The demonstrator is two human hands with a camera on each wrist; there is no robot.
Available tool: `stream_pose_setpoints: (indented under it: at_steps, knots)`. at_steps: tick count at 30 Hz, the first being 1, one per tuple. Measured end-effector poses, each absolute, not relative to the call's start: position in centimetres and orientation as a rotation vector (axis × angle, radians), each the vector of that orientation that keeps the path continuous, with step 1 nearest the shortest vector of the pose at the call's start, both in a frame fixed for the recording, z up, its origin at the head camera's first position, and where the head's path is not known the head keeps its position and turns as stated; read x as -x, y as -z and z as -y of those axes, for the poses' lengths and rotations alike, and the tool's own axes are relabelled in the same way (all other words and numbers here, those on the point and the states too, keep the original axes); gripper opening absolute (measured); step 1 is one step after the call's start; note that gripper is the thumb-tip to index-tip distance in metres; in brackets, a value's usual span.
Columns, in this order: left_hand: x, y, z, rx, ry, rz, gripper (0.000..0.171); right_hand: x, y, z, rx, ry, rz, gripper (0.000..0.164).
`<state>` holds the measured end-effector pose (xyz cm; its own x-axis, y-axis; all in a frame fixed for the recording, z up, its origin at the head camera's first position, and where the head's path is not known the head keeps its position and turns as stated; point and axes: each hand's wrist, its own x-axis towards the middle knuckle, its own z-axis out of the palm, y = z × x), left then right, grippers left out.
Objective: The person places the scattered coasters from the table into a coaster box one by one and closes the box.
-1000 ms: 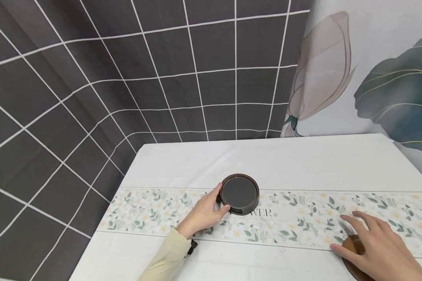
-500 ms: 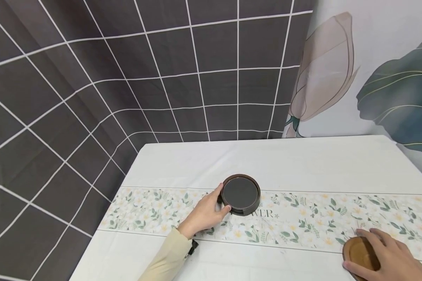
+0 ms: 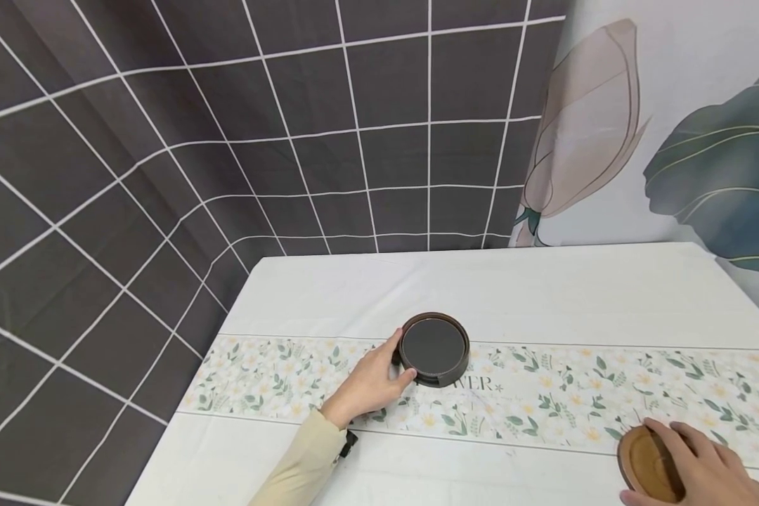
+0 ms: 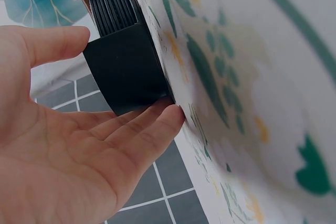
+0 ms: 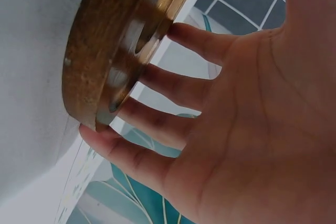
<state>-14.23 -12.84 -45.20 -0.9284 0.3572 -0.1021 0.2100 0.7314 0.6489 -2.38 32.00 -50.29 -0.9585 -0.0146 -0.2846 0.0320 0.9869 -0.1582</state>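
Observation:
My left hand (image 3: 374, 378) grips the near-left side of a round black coaster holder (image 3: 463, 365) that stands on the table. A dark coaster (image 3: 433, 346) shows on top; the left wrist view shows a stack of thin black coasters (image 4: 112, 9) through the holder's side gap. My thumb touches one side of its wall, my fingers the other. At the lower right, my right hand (image 3: 702, 464) holds a round brown wooden dish (image 3: 645, 460) from its right side. Its thick edge (image 5: 84, 61) and my fingertips on it show in the right wrist view.
A white tablecloth (image 3: 481, 288) with a printed flower band (image 3: 563, 393) covers the table. A dark grid-patterned curtain (image 3: 386, 161) hangs behind and at left. A white curtain with leaf prints (image 3: 708, 169) hangs at back right.
My right hand has come down and to the right, and its fingers have closed on the brown dish's rim. My left hand and the coaster holder have stayed in place.

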Motion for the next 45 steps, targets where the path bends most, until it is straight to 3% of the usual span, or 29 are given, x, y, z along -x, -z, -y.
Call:
stream_pose_setpoints:
  at_steps: [17,45]
  knots:
    - [14.2,45.2,12.9,-0.46,-0.984,-2.708,0.077,3.4,48.8,-30.6,-0.051,0.256,-2.935,0.107]
    - [14.2,45.2,12.9,-0.465,-0.989,-2.711,0.077,6.5,43.8,-25.1,0.286,0.375,-3.146,0.101]
